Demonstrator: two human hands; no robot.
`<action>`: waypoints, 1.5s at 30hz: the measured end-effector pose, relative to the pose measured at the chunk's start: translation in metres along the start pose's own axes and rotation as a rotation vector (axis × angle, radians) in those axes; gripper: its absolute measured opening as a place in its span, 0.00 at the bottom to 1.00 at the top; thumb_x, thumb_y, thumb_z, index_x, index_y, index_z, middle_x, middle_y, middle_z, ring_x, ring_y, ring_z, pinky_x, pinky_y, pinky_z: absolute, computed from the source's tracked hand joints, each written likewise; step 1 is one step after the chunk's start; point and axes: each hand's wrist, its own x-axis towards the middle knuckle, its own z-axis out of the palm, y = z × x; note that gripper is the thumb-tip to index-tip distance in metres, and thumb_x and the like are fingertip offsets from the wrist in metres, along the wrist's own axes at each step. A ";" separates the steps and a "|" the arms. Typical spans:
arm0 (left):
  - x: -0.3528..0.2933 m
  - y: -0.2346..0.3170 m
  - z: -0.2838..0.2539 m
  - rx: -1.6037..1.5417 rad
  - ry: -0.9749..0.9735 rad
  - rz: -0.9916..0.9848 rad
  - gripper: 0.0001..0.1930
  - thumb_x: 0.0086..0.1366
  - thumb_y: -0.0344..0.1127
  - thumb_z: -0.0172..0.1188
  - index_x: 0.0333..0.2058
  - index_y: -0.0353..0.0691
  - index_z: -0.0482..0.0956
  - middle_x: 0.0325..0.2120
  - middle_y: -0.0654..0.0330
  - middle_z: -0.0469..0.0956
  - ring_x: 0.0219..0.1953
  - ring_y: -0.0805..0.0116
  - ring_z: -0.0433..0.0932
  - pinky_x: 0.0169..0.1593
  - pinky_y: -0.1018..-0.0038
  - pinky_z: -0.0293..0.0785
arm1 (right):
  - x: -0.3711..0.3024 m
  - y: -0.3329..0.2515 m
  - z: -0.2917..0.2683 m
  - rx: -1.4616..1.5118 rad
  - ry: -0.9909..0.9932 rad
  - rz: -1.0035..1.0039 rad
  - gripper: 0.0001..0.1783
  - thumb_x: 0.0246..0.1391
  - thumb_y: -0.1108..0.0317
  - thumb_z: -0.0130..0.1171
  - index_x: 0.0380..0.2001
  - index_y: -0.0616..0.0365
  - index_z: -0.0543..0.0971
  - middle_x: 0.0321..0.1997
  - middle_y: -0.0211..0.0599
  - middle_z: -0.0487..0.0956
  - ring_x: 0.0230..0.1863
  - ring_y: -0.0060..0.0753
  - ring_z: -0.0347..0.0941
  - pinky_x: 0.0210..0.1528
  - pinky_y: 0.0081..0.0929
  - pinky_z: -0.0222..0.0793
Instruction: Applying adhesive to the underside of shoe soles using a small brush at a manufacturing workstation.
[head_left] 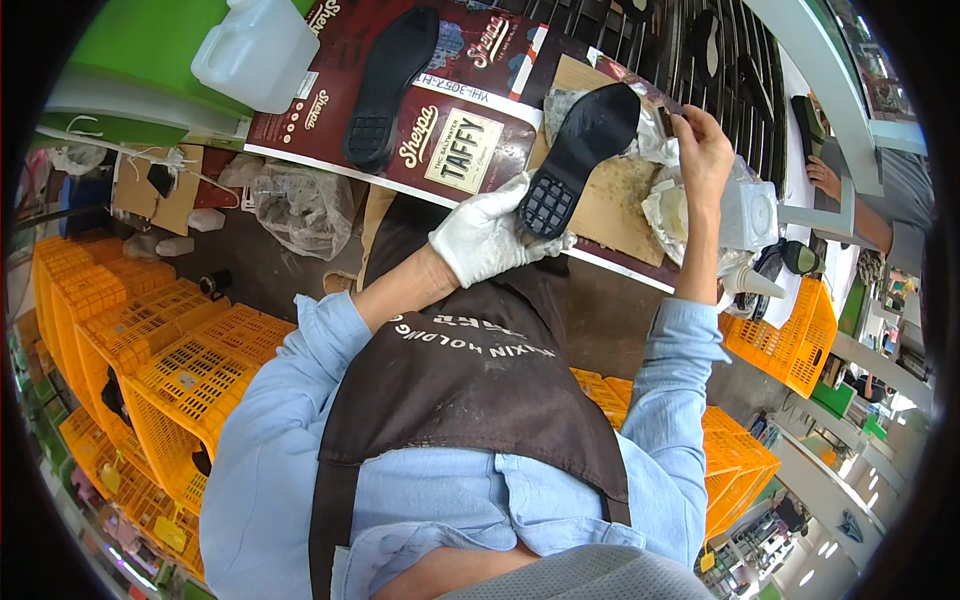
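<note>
My left hand point(485, 238), in a white glove, grips a black shoe sole point(580, 155) by its heel end. The sole is tilted, its toe pointing away and to the right, and a grid of square hollows shows at the heel. Bare and ungloved, my right hand point(703, 150) is raised just right of the toe, fingers pinched together. Whatever is between those fingertips is too small to make out. Another black sole point(390, 85) lies on the dark red printed board point(390, 178) to the left. Beneath the held sole is a stained cardboard sheet point(610, 205).
A white plastic jug point(255, 55) stands at the far left. Beside my right wrist are a plastic-wrapped container point(675, 210) and a white nozzle bottle point(752, 283). A dark slatted rack point(735, 100) carries more soles beyond. Orange crates point(200, 370) stand at both sides. A co-worker's hand point(825, 180) shows at right.
</note>
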 end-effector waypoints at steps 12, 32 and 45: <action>-0.029 0.007 -0.005 -0.005 -0.021 0.020 0.21 0.73 0.42 0.42 0.61 0.43 0.61 0.54 0.44 0.69 0.52 0.40 0.72 0.55 0.47 0.73 | 0.012 0.002 0.005 0.084 -0.118 -0.094 0.13 0.52 0.70 0.63 0.40 0.65 0.82 0.32 0.41 0.83 0.32 0.25 0.79 0.37 0.21 0.74; -0.052 0.026 -0.009 -0.087 -0.169 0.068 0.22 0.70 0.41 0.45 0.59 0.37 0.65 0.56 0.46 0.68 0.56 0.50 0.70 0.56 0.50 0.71 | 0.039 -0.011 0.020 0.181 -0.360 -0.059 0.14 0.54 0.75 0.62 0.45 0.66 0.79 0.36 0.36 0.83 0.38 0.22 0.78 0.43 0.20 0.74; -0.049 0.034 -0.018 -0.134 -0.171 0.087 0.21 0.71 0.40 0.43 0.60 0.38 0.64 0.55 0.47 0.69 0.54 0.50 0.72 0.54 0.47 0.72 | 0.023 -0.062 0.034 0.104 -0.780 -0.195 0.16 0.53 0.77 0.61 0.47 0.67 0.77 0.37 0.38 0.83 0.39 0.24 0.78 0.43 0.21 0.73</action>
